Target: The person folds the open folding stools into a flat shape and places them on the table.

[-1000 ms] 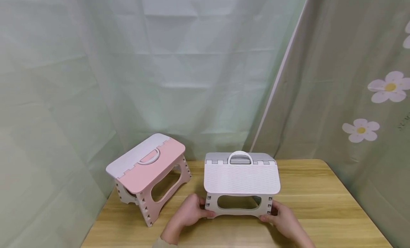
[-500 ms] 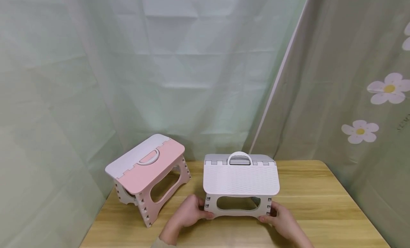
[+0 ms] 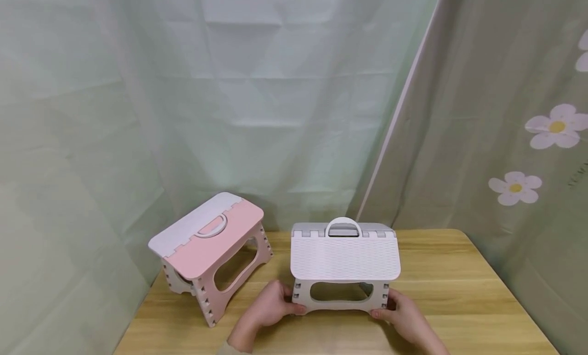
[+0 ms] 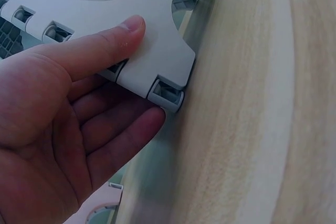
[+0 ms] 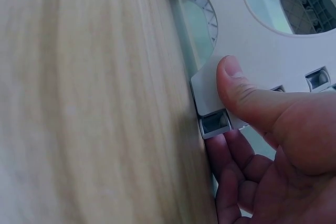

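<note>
A white folding step stool (image 3: 345, 258) with a grey rear top half stands unfolded on the wooden table. Its white carry handle (image 3: 343, 221) is raised. My left hand (image 3: 274, 305) grips the foot of its front leg panel on the left. In the left wrist view, the thumb (image 4: 113, 45) lies on the panel's face and the fingers reach behind its edge. At the opposite foot, my right hand (image 3: 405, 314) holds on likewise. The right wrist view has that thumb (image 5: 236, 85) on the panel, fingers curled behind. Both hands partly hide the stool's lower corners.
A pink and white folding stool (image 3: 220, 243) stands unfolded to the left, turned at an angle. The wooden table (image 3: 464, 288) reaches back to pale curtains (image 3: 275, 105). On the right hangs a flower-printed curtain (image 3: 459, 141).
</note>
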The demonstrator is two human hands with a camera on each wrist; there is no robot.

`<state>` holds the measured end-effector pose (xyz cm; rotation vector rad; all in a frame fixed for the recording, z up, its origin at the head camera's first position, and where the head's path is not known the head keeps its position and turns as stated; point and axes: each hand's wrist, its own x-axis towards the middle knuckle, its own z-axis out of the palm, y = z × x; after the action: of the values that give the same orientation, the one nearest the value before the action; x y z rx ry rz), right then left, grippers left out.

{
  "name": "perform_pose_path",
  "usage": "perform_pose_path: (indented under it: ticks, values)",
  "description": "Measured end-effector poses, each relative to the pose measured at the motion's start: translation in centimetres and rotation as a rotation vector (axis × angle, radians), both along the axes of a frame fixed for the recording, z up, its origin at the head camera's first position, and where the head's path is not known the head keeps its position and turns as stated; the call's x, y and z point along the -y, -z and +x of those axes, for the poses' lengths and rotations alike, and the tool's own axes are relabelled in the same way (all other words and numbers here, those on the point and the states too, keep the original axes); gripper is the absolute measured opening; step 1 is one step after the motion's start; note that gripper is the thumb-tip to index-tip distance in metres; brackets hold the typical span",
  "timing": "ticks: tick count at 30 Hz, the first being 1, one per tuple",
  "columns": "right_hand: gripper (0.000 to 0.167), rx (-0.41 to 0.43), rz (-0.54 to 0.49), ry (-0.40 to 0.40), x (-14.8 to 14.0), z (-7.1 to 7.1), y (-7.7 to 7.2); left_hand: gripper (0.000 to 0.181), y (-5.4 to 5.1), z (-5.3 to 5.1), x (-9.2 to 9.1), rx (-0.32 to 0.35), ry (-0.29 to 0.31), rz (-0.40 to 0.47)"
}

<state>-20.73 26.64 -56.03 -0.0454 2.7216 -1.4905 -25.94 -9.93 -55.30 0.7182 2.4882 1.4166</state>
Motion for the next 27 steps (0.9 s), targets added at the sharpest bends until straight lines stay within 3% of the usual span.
perform_pose_path:
  ticks: [11,20,27]
  values:
    - [0.052,0.016,0.011,-0.014,0.13,-0.16,-0.16,0.013,-0.09,0.12,0.25,0.009,0.003,0.013]
    - [0.048,-0.006,0.022,-0.106,0.18,-0.83,-0.36,0.013,-0.39,0.12,0.69,0.000,0.001,-0.016]
    - [0.051,-0.003,0.072,-0.059,-0.07,-0.53,-0.49,0.012,-0.62,-0.06,0.21,0.026,0.040,-0.008]
